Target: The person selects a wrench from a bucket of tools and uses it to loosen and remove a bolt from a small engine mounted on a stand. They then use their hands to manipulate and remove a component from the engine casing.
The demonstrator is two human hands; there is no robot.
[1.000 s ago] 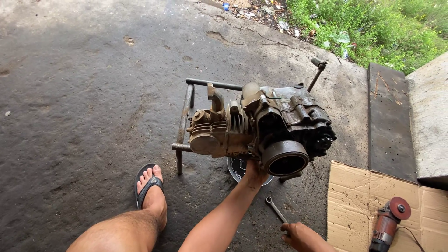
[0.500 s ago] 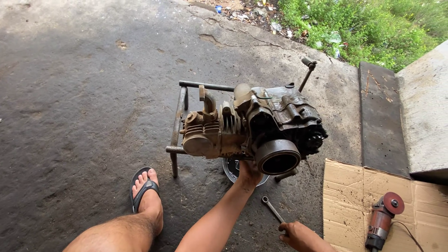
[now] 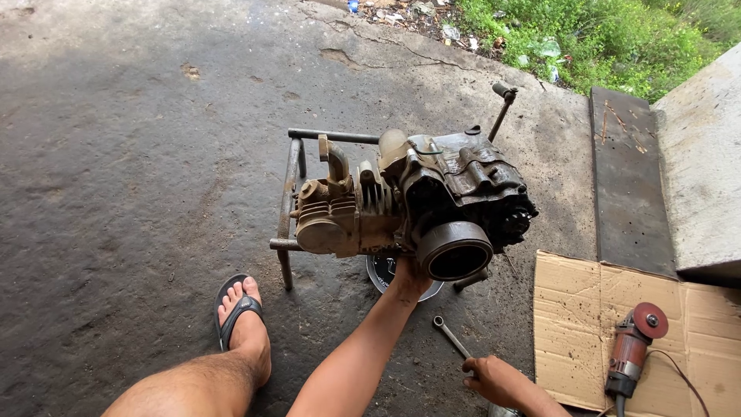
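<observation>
head view: a grimy motorcycle engine sits on a low rusty metal stand on the concrete floor, which lifts it clear of the ground so its underside can be reached. the finned cylinder end points toward the left of the picture and the dark crankcase with its round open housing faces the camera; a kick lever sticks up behind it

the left hand reaches under the lower front edge of the engine, just beside the round housing, pressed against the case as if to brace it; its fingers are tucked out of sight beneath the metal, so whether that grip is closed on anything cannot be told. a round dark disc lies on the floor directly under that hand, partly hidden by the engine

the right hand is low by the bottom edge, its grip wrapped around the near end of a slim combination wrench, whose ring end lies on the floor pointing toward the engine, kept close so the tool is within reach of the work

a flattened cardboard sheet lies to the right as a clean place for tools, with a red angle grinder on it. a bare foot in a black sandal is planted near the stand. a dark slab and green weeds lie beyond
</observation>
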